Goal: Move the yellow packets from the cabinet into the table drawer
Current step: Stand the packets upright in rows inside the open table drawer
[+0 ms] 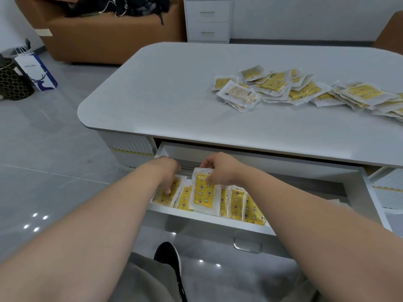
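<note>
Yellow packet [202, 192], lengthwise front-to-back, right hand [220, 168] pinching

Bare drawer floor [301, 186] right of the packet row [237, 203], under the tabletop overhang [261, 147].

Bare forearms [104, 219], khaki trousers [148, 282], black shoe [167, 255].

Glossy grey tiled floor [54, 149] with small spots of reflected light. Rear left: brown sofa [104, 35] piled with dark clothes [135, 5]. White two-drawer cabinet [207, 20] against pale wall [305, 16]. Paper bag [37, 70] beside dark basket [13, 81].
</note>
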Tool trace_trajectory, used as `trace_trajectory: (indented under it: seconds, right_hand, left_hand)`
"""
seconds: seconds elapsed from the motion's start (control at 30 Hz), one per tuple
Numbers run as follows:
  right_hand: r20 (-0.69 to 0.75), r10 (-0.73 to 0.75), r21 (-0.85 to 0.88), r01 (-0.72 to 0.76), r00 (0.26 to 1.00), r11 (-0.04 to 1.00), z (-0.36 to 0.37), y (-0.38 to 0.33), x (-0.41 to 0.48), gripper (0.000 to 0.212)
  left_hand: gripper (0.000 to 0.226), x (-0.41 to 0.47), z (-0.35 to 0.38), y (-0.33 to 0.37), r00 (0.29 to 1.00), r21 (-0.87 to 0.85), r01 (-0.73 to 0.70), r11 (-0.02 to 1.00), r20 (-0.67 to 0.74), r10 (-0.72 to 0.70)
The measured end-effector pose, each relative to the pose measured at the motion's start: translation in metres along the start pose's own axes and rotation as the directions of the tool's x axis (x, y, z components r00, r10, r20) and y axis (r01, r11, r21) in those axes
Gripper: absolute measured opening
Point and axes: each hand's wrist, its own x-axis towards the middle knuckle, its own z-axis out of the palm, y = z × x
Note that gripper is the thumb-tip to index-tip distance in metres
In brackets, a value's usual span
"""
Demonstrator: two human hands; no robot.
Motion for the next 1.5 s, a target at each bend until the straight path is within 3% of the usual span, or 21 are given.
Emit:
trace_trajectory:
  seconds: [0.27,0.53,0.83,1.0,1.13,1.27,1.4,1.5]
  right_hand:
    - [0.001,0.04,0.163,-0.039,0.999,0.986,0.024,-0.015,0.018,0.043]
    - [-0.02,0.039,0.093,-0.037,0.999,0.995,0.049,-0.018,0.035,0.044]
    - [-0.069,0.005,-0.057,-0.009,0.998,0.998,0.071,-0.012,0.051,0.042]
    - [-0.101,-0.06,-0.373,0.018,0.993,0.928,0.073,-0.011,0.051,0.048]
    - [-0.123,-0.077,-0.427,0.017,0.989,0.904,0.071,-0.012,0.048,0.053]
    - [-0.128,-0.157,-0.409,0.092,0.979,0.908,0.062,-0.018,0.038,0.049]
    - [-0.104,-0.21,-0.344,0.163,0.972,0.925,0.035,-0.027,0.019,0.047]
    - [-0.159,-0.208,-0.261,0.162,0.965,0.952,0.005,-0.025,-0.001,0.041]
  left_hand:
    - [0.053,-0.016,-0.008,-0.017,0.991,-0.09,-0.069,0.994,-0.121,0.057]
    - [0.052,-0.011,0.003,-0.015,0.992,-0.094,-0.104,0.99,-0.084,0.096]
    - [0.053,-0.011,0.001,-0.019,0.992,-0.081,-0.106,0.991,-0.082,0.099]
    - [0.056,-0.014,-0.001,-0.024,0.991,-0.114,-0.096,0.989,-0.103,0.085]
    - [0.042,-0.02,-0.015,-0.028,0.978,-0.167,-0.095,0.981,-0.199,0.061]
    - [0.032,-0.032,-0.039,-0.035,0.944,-0.287,-0.039,0.957,-0.325,-0.059]
    - [0.012,-0.042,-0.068,-0.024,0.86,-0.38,-0.071,0.922,-0.492,-0.136]
    - [0.015,-0.039,-0.082,0.007,0.774,-0.445,-0.169,0.879,-0.612,-0.161]
